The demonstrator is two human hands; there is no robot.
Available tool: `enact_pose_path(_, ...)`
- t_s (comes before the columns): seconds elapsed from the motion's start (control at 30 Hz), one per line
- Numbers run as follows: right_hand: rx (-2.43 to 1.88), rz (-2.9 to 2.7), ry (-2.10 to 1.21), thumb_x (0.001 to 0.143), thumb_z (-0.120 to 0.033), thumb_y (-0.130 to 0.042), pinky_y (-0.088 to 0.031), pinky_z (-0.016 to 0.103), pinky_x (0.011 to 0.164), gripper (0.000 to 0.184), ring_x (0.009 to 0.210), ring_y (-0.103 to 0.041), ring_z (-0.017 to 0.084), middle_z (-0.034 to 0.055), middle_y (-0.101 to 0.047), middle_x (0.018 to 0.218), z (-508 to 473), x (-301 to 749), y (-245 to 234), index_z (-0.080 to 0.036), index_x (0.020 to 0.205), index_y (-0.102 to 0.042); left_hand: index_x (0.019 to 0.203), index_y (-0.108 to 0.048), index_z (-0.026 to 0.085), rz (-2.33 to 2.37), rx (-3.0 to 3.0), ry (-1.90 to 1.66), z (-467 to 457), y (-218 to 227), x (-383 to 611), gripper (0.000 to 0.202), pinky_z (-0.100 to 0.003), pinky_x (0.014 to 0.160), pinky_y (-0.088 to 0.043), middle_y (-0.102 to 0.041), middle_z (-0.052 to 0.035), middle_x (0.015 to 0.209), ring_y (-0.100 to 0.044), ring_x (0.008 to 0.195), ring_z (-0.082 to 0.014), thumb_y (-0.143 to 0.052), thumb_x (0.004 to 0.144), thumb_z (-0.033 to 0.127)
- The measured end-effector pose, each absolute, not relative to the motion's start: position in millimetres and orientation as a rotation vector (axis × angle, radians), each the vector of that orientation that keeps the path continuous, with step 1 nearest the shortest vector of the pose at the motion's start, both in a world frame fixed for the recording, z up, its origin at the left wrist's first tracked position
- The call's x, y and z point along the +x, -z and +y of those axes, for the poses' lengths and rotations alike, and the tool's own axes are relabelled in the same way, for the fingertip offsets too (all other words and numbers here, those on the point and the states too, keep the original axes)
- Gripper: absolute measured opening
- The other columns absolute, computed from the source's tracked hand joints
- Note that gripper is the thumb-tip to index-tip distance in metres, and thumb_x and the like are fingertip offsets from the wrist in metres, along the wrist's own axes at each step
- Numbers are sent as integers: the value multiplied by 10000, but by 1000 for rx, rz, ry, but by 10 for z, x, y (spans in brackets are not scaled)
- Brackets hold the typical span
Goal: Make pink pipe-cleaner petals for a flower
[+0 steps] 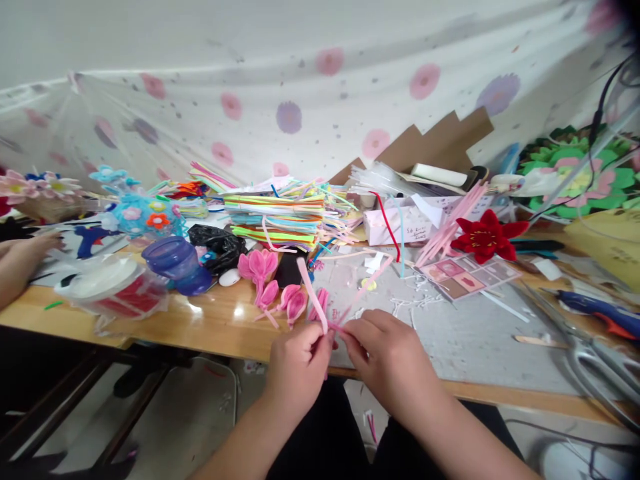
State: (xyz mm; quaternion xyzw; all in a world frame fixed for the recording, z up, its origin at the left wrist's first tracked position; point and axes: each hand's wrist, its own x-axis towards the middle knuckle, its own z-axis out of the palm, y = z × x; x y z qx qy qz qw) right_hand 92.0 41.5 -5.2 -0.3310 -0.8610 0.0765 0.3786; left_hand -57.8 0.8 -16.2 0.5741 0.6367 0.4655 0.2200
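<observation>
My left hand (299, 360) pinches pale pink pipe cleaners (313, 297) at the table's front edge, and one strip stands up from its fingers. Close beside it, my right hand (393, 357) has thumb and fingertips closed on the same pink strips, where they meet between the hands. Another strand slants up to the right. Just beyond my left hand lie pink pipe-cleaner petals (294, 303), a pink flower (259, 268) and a small pink bundle (320, 303). My fingers cover the point where the strips join.
Large scissors (590, 357) and a blue glue gun (595, 308) lie at right, near a red flower (484, 237). Stacked colourful pipe cleaners (275, 220) fill the back. A purple jar (177, 263) and wrapped tub (117, 287) stand left. Another person's hand (30, 257) shows far left.
</observation>
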Motion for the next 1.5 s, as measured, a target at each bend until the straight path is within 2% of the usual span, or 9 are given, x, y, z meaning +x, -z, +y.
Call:
enact_pose_path(0.13, -667, -1986, -467, 851, -111, -537, -469, 277, 649, 225, 716, -553, 159, 32, -594, 820, 401, 914, 41, -203, 1053, -579, 687, -679, 173, 1411, 1190, -1315, 22, 166, -485, 170, -230, 555, -391, -596, -6, 593, -524, 572, -136, -602, 810, 261)
enact_pose_path(0.3, -692, -1745, -801, 874, -177, -569, -487, 303, 788, 228, 915, -579, 174, 43, -585, 1012, 432, 963, 134, -230, 1096, -558, 838, -694, 143, 1063, 789, -1333, 7, 179, -434, 192, -266, 588, -472, -644, -32, 635, -572, 552, -136, -632, 820, 324)
enact_pose_path(0.5, -704, -2008, -787, 945, -188, -458, -424, 258, 601, 255, 656, -536, 146, 17, -542, 693, 468, 925, 168, -163, 744, -613, 730, -657, 152, 1017, 750, -1395, 7, 167, -391, 186, -224, 560, -445, -590, 11, 573, -542, 529, -108, -654, 811, 319)
enact_pose_path(0.67, -776, -2135, -228, 916, -100, -416, -372, 298, 572, 278, 632, -475, 189, 62, -520, 664, 377, 950, 209, -117, 761, -646, 705, -629, 164, 1135, 781, -1547, 46, 229, -379, 204, -218, 620, -433, -579, 25, 616, -537, 609, -111, -626, 837, 319)
enact_pose_path(0.87, -833, -2217, -118, 910, -92, -385, -347, 300, 545, 299, 609, -470, 197, 64, -527, 644, 312, 944, 298, -124, 747, -634, 707, -661, 159, 1235, 699, -1716, 94, 264, -334, 213, -221, 690, -440, -598, 20, 677, -551, 694, -119, -704, 763, 360)
enact_pose_path(1.03, -812, -2202, -284, 939, -132, -367, -367, 280, 548, 326, 602, -488, 181, 52, -533, 640, 292, 956, 388, -142, 729, -616, 764, -678, 148, 1048, 400, -1735, 110, 172, -255, 294, -251, 645, -485, -648, -14, 692, -602, 669, -142, -815, 611, 359)
enact_pose_path(1.17, -708, -2062, -577, 940, -219, -488, -441, 290, 655, 170, 733, -562, 186, 58, -620, 809, 344, 1070, 364, -161, 1013, -630, 751, -667, 143, 1110, 500, -1712, 83, 174, -254, 277, -248, 631, -484, -642, -16, 675, -603, 657, -144, -781, 660, 377)
enact_pose_path(1.27, -628, -1899, -640, 892, -257, -603, -459, 310, 731, 271, 831, -582, 191, 60, -644, 926, 421, 1142, 292, -188, 1154, -593, 784, -678, 139, 1228, 730, -1643, 56, 221, -249, 249, -261, 667, -478, -652, -32, 731, -605, 729, -170, -724, 731, 377)
enact_pose_path(1.5, -605, -1661, -1003, 892, -187, -582, -452, 249, 656, 121, 700, -589, 135, 8, -617, 740, 507, 1150, 220, -191, 821, -680, 858, -649, 157, 1191, 1090, -1285, 22, 189, -237, 145, -249, 702, -438, -622, -11, 758, -548, 738, -145, -642, 814, 295)
